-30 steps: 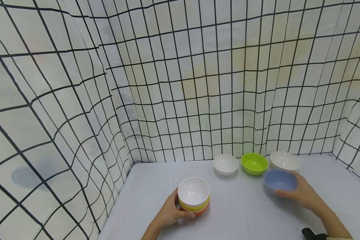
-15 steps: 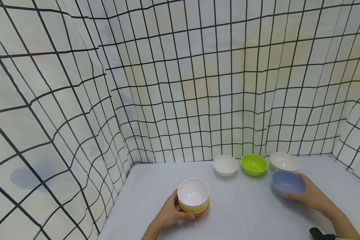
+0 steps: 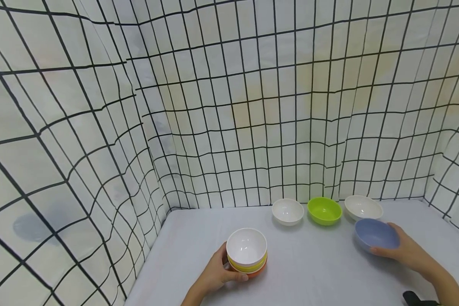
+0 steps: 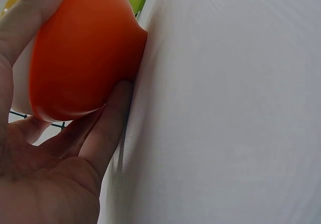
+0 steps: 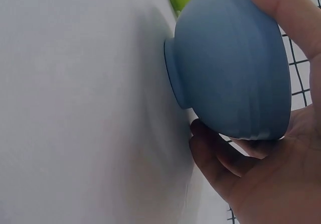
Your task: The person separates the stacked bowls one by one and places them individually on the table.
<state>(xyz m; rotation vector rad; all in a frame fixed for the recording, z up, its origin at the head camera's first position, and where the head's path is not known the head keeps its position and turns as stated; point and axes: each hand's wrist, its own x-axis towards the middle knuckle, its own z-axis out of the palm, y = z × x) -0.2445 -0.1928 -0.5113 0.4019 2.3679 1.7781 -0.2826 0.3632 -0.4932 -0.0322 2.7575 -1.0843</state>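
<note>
A stack of nested bowls stands near the front middle of the table: a white bowl [image 3: 246, 247] on top, yellow [image 3: 249, 268] below it, and an orange bowl [image 4: 88, 53] at the bottom. My left hand [image 3: 216, 268] grips the stack from its left side, thumb in front and fingers around the back. At the right, my right hand [image 3: 405, 250] holds a blue bowl [image 3: 376, 234] by its side, thumb across the front. In the right wrist view the blue bowl's foot [image 5: 175, 73] is close over the white cloth, and fingertips curl under its wall.
Along the back edge stand a white bowl [image 3: 287, 212], a green bowl [image 3: 324, 211] and another white bowl [image 3: 363, 207], which the blue bowl's rim slightly overlaps in the head view. A white cloth [image 3: 310, 272] covers the table. Black-gridded white curtains [image 3: 245, 106] enclose the back and sides.
My right hand has moved steadily to the right with the blue bowl, from in front of the green bowl to in front of the right white bowl. My left hand and the stack have stayed put.
</note>
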